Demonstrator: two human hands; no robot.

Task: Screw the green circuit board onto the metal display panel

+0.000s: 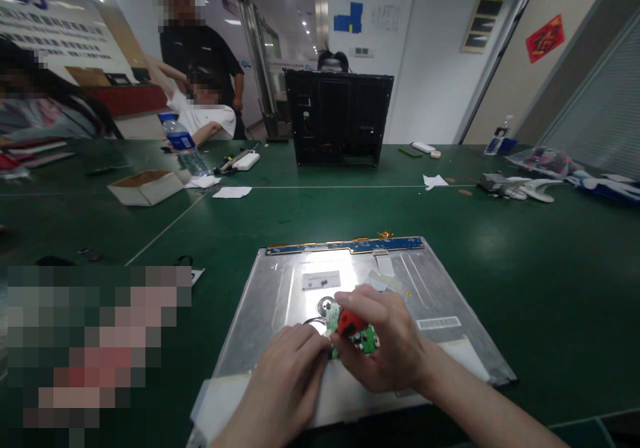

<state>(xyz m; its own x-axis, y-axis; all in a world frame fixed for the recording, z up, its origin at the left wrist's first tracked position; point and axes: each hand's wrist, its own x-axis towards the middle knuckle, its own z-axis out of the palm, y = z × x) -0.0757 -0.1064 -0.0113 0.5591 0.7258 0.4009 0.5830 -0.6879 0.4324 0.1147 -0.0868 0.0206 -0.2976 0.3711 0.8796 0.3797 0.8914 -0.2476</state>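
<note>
A silver flat display panel (285,288) lies back side up on the green table in front of me. Over its lower middle sits a small green circuit board (370,343), partly covered by my hands. My left hand (295,368) has its fingers closed at the board's left edge. Gripped by my right hand (395,338) is a screwdriver with a red and black handle (349,323), seen nearly end-on above the board; its tip is hidden. Dark wires (315,320) show left of the board. A blue circuit strip (345,245) runs along the panel's far edge.
A black monitor housing (340,118) stands upright at the table's far side. An open cardboard box (146,188) and a water bottle (184,145) are at the left. Metal and white parts (517,186) lie at the right. Several people sit or stand at the back left.
</note>
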